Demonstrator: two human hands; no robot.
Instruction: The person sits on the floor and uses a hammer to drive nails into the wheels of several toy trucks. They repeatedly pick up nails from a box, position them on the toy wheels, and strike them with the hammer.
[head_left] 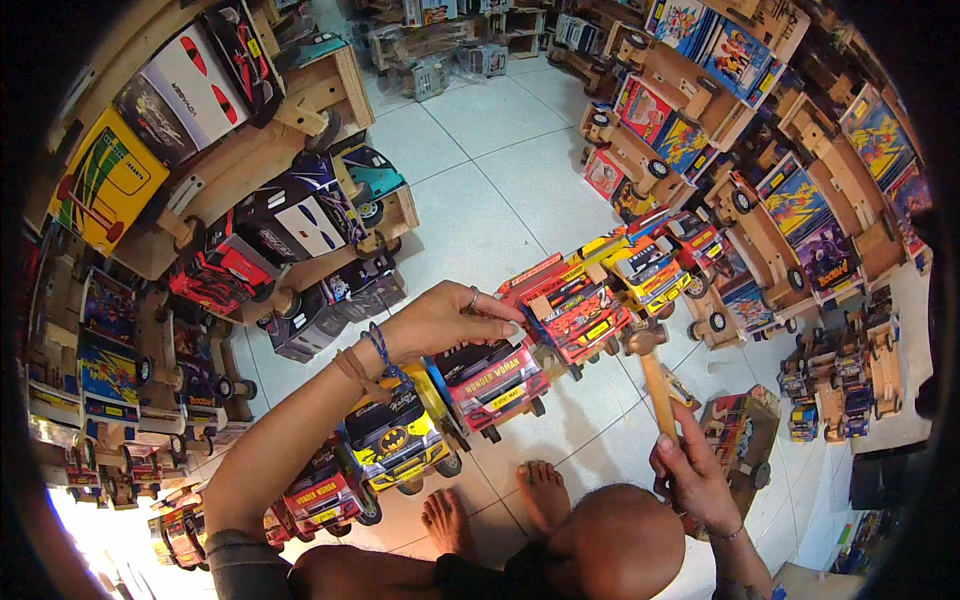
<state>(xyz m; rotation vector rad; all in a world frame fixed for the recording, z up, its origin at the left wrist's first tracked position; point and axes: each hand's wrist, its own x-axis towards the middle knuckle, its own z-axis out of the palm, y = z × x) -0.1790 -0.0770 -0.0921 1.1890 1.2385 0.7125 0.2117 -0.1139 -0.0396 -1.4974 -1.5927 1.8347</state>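
Observation:
A row of painted wooden toy trucks runs diagonally across the middle. My left hand reaches over the pink toy truck. Its thumb and fingers pinch together at that truck's upper front edge, near the red-and-orange toy truck; a small pale bit shows at the fingertips, too small to name. My right hand is closed round the wooden handle of a hammer. The hammer's head is up, beside the red-and-orange truck's front. Below my left wrist is a yellow-and-black toy truck.
More toy trucks extend the row at its far end. Stacked trucks stand at the left, and tipped ones with wheels showing fill the right. An open-topped toy truck lies beyond my right hand. Bare feet rest on the tiled floor.

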